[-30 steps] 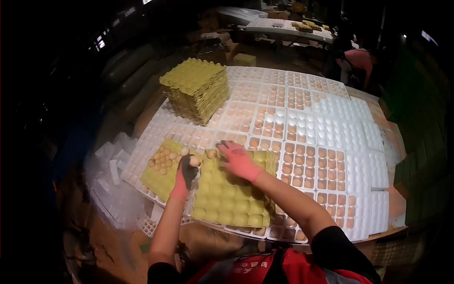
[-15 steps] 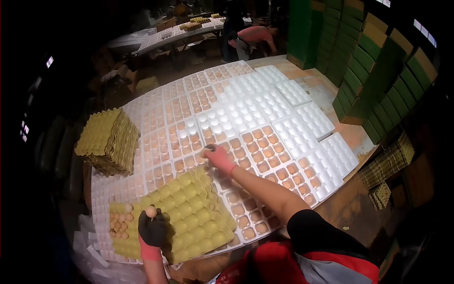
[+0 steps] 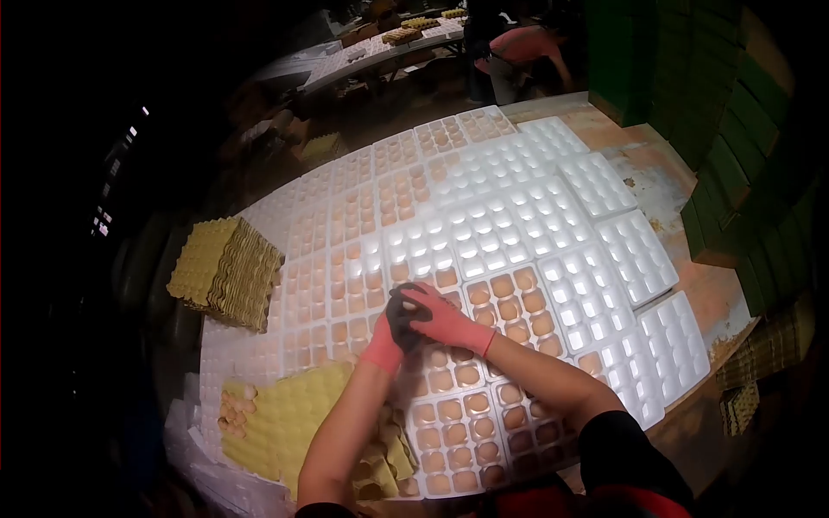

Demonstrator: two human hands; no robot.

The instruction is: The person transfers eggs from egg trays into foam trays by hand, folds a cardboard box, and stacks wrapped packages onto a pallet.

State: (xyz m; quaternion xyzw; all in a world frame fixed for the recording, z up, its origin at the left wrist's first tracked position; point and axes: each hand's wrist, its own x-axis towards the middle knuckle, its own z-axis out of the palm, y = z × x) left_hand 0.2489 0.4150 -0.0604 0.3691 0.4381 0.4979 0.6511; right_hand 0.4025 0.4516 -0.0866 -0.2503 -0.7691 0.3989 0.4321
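Note:
My left hand (image 3: 402, 321), in a pink glove with dark fingers, meets my right hand (image 3: 447, 321), in a pink glove, above the white plastic egg trays. Both are closed together, with a small pale patch between the fingers that looks like an egg; the rest of it is hidden. Below my left forearm lies a yellow pulp egg tray (image 3: 294, 410) with a cluster of brown eggs (image 3: 236, 411) at its left end. Brown eggs fill the white tray (image 3: 421, 459) near the front edge.
Unfilled white trays (image 3: 574, 289) cover the right side of the table. At the left stands a stack of yellow pulp trays (image 3: 226, 272). Green boxes (image 3: 730, 203) are piled at the right. Beyond the table, another person (image 3: 522, 53) bends over near a second table (image 3: 380, 50).
My left hand has moved up and right from the yellow tray, where it held an egg, to join my right hand. The view has shifted, and the yellow tray shows fewer eggs.

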